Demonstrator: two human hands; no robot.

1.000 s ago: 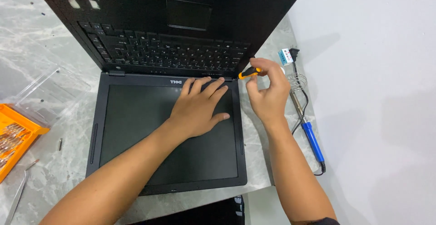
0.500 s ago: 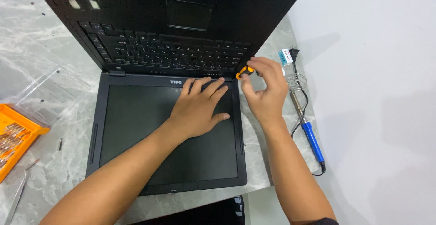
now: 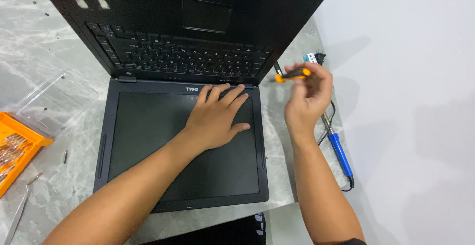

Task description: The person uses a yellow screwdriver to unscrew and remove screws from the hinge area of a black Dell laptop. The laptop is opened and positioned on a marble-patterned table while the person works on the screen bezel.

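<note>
A black laptop [image 3: 148, 175] lies opened out flat on a marble table, its screen half toward me and its keyboard [image 3: 183, 57] half away. My left hand [image 3: 217, 116] rests palm down on the upper part of the dark screen, fingers spread near the hinge. My right hand [image 3: 309, 94] is raised just off the laptop's right edge, gripping a small screwdriver [image 3: 292, 75] with an orange and black handle. The screwdriver lies roughly level, its tip pointing left toward the hinge corner.
A blue-handled soldering iron [image 3: 339, 148] with its cable lies on the table right of the laptop. An orange tray of screwdriver bits [image 3: 17, 148] and a clear plastic lid [image 3: 54, 101] sit at the left, with tweezers [image 3: 20, 210] and a loose bit [image 3: 65, 156]. A white wall is at right.
My right hand has lifted the screwdriver up and to the right, away from the laptop's right hinge. My left hand has stayed flat on the screen.
</note>
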